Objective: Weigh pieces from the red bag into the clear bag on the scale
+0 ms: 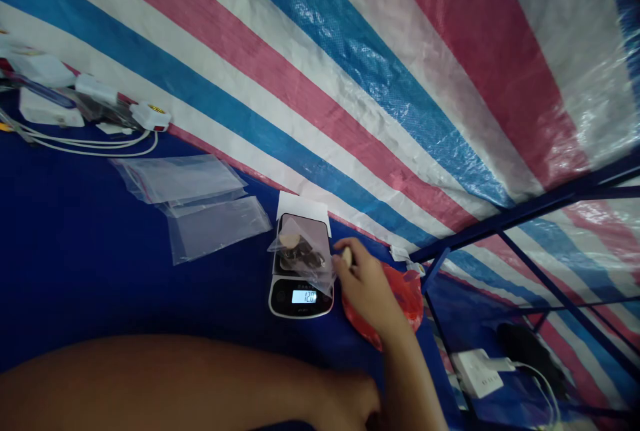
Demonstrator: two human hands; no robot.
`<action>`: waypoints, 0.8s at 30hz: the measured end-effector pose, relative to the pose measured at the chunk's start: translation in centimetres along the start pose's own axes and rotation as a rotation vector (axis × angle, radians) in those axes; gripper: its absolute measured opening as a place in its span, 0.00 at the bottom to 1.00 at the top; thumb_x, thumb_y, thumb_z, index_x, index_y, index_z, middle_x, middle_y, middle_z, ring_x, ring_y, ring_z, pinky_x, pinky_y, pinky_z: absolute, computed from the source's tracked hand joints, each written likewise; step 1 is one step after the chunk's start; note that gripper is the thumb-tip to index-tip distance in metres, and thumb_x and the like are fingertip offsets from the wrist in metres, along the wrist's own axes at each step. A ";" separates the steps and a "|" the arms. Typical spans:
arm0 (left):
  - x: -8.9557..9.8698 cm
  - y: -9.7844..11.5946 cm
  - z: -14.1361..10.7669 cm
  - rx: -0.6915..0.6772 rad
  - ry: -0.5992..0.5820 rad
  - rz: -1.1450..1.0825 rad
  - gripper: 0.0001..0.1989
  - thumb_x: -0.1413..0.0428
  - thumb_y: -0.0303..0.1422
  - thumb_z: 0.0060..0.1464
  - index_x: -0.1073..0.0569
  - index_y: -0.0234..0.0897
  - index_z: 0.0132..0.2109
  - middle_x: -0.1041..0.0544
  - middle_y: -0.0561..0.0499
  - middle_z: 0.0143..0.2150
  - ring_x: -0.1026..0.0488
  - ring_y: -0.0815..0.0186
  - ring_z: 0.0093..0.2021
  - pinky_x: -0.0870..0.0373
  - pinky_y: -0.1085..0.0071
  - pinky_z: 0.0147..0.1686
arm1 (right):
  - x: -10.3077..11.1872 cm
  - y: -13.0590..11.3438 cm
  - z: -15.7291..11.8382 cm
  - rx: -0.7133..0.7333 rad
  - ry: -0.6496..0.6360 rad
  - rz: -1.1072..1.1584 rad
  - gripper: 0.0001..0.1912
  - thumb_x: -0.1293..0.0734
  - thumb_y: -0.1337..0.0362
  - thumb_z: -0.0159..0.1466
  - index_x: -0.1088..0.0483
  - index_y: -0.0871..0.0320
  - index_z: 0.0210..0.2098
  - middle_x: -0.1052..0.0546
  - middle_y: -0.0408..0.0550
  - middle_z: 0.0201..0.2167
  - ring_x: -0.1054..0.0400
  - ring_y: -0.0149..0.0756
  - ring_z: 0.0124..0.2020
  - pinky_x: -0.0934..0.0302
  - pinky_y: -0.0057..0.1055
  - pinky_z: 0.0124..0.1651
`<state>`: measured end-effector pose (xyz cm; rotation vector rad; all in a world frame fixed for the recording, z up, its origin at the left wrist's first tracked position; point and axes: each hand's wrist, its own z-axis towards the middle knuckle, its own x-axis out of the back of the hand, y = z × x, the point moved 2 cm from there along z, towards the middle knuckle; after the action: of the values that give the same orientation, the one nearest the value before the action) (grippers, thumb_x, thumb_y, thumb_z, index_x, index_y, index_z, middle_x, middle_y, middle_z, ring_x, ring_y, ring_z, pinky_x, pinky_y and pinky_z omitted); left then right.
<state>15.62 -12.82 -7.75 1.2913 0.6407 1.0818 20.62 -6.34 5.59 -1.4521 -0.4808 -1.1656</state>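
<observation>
My right hand point(366, 284) is closed, with a small pale rounded piece point(347, 256) pinched between thumb and fingers, just right of a digital scale point(301, 312). On the scale lies a clear plastic bag point(320, 278) holding several brown pieces and a pale round one; their kind is unclear. The lit display point(304, 296) appears to read 12.0. Under and beyond my right hand is a red plastic bag point(407, 291). My left hand point(350, 399) is at the bottom edge, its forearm crossing from the left; its fingers are hidden and blurred.
Flat clear zip bags point(215, 228) lie left of the scale on the blue table surface point(100, 264). White plugs and cables point(150, 116) are at far left. A striped tarp point(300, 98) forms the back wall. Dark metal bars point(500, 221) and a white power strip point(477, 372) stand right.
</observation>
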 end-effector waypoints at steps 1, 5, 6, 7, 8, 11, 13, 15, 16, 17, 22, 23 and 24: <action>0.1 0.1 0.0 0.050 -0.004 0.000 0.04 0.42 0.27 0.48 0.31 0.36 0.31 0.30 0.57 0.28 0.32 0.69 0.29 0.37 0.74 0.29 | 0.7 0.9 -0.4 -0.055 0.042 0.042 0.09 0.39 0.62 0.67 0.31 0.55 0.45 0.29 0.40 0.28 0.37 0.32 0.26 0.41 0.28 0.30; 0.2 0.8 -0.2 0.131 -0.006 -0.029 0.08 0.40 0.22 0.44 0.32 0.36 0.29 0.33 0.60 0.26 0.35 0.73 0.26 0.38 0.75 0.29 | 1.4 3.5 -2.2 -0.137 -0.063 0.046 0.10 0.38 0.67 0.61 0.26 0.56 0.39 0.25 0.42 0.30 0.32 0.35 0.30 0.37 0.29 0.33; 0.2 1.0 -0.2 0.128 0.001 -0.040 0.09 0.40 0.22 0.43 0.33 0.36 0.29 0.33 0.60 0.26 0.35 0.73 0.26 0.38 0.75 0.29 | 1.2 3.5 -2.6 -0.112 -0.116 0.056 0.13 0.38 0.70 0.60 0.24 0.56 0.39 0.24 0.44 0.33 0.30 0.36 0.34 0.35 0.30 0.37; 0.1 1.0 -0.3 0.127 0.008 -0.052 0.09 0.40 0.21 0.43 0.33 0.35 0.29 0.33 0.61 0.25 0.36 0.73 0.25 0.38 0.76 0.29 | 0.9 3.4 -3.0 -0.077 -0.151 0.077 0.16 0.39 0.72 0.59 0.23 0.55 0.41 0.22 0.45 0.37 0.28 0.37 0.39 0.34 0.32 0.42; 0.1 1.1 -0.3 0.129 0.013 -0.063 0.09 0.41 0.21 0.44 0.33 0.35 0.29 0.33 0.61 0.25 0.36 0.74 0.25 0.38 0.76 0.29 | 0.6 3.1 -3.4 -0.040 -0.161 0.105 0.20 0.39 0.73 0.58 0.22 0.54 0.44 0.22 0.46 0.43 0.28 0.38 0.45 0.34 0.33 0.48; -0.1 0.9 -0.3 0.172 0.008 -0.094 0.07 0.41 0.23 0.45 0.33 0.36 0.29 0.33 0.60 0.25 0.36 0.73 0.25 0.38 0.75 0.28 | -0.4 2.4 -4.2 0.016 -0.151 0.221 0.28 0.39 0.75 0.57 0.23 0.49 0.52 0.27 0.47 0.58 0.32 0.40 0.58 0.36 0.36 0.58; -0.3 0.5 -0.1 0.212 -0.006 -0.122 0.06 0.42 0.24 0.47 0.32 0.36 0.30 0.32 0.59 0.26 0.35 0.72 0.26 0.38 0.75 0.28 | -1.1 2.2 -4.4 -0.011 -0.168 0.313 0.31 0.39 0.75 0.57 0.26 0.46 0.57 0.31 0.48 0.61 0.27 0.37 0.51 0.32 0.34 0.51; -0.6 0.1 0.0 0.213 0.002 -0.148 0.05 0.43 0.25 0.48 0.33 0.36 0.30 0.32 0.58 0.26 0.35 0.71 0.27 0.38 0.74 0.29 | -1.8 2.0 -4.2 -0.036 -0.201 0.362 0.33 0.39 0.75 0.59 0.30 0.45 0.60 0.31 0.49 0.60 0.25 0.33 0.41 0.30 0.31 0.43; -0.7 0.0 0.0 0.190 0.010 -0.161 0.05 0.43 0.25 0.48 0.33 0.35 0.30 0.32 0.58 0.27 0.35 0.71 0.28 0.37 0.74 0.29 | -2.1 1.9 -3.9 -0.029 -0.214 0.356 0.33 0.40 0.75 0.59 0.30 0.46 0.61 0.30 0.49 0.58 0.26 0.32 0.39 0.30 0.30 0.42; -0.8 -0.2 0.1 0.155 0.016 -0.173 0.05 0.44 0.24 0.48 0.33 0.35 0.31 0.32 0.57 0.27 0.34 0.71 0.28 0.37 0.74 0.30 | -2.3 1.7 -3.6 -0.004 -0.220 0.329 0.34 0.40 0.76 0.59 0.30 0.47 0.62 0.29 0.49 0.56 0.26 0.33 0.41 0.30 0.30 0.44; -0.8 -0.5 -0.2 0.018 0.007 -0.163 0.07 0.44 0.25 0.47 0.32 0.36 0.36 0.32 0.57 0.29 0.33 0.70 0.29 0.35 0.74 0.30 | -2.8 1.0 -1.8 0.117 -0.192 0.160 0.36 0.41 0.80 0.56 0.29 0.50 0.61 0.27 0.48 0.50 0.30 0.35 0.48 0.35 0.31 0.54; -0.8 -0.6 -0.2 0.014 0.009 -0.160 0.07 0.45 0.24 0.47 0.32 0.36 0.36 0.32 0.57 0.28 0.33 0.70 0.29 0.34 0.74 0.30 | -2.8 1.0 -1.5 0.115 -0.196 0.146 0.37 0.42 0.80 0.56 0.30 0.50 0.61 0.27 0.48 0.47 0.29 0.34 0.45 0.35 0.30 0.51; -0.8 -0.7 -0.2 0.012 0.011 -0.159 0.07 0.45 0.25 0.47 0.32 0.36 0.36 0.33 0.57 0.29 0.33 0.70 0.30 0.34 0.74 0.31 | -2.8 0.9 -1.2 0.115 -0.206 0.135 0.37 0.42 0.80 0.55 0.30 0.50 0.61 0.26 0.47 0.45 0.30 0.33 0.42 0.34 0.30 0.49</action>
<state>15.35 -13.39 -8.61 1.2234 0.7463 0.9571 19.74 -6.84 2.57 -1.4873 -0.5735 -0.8718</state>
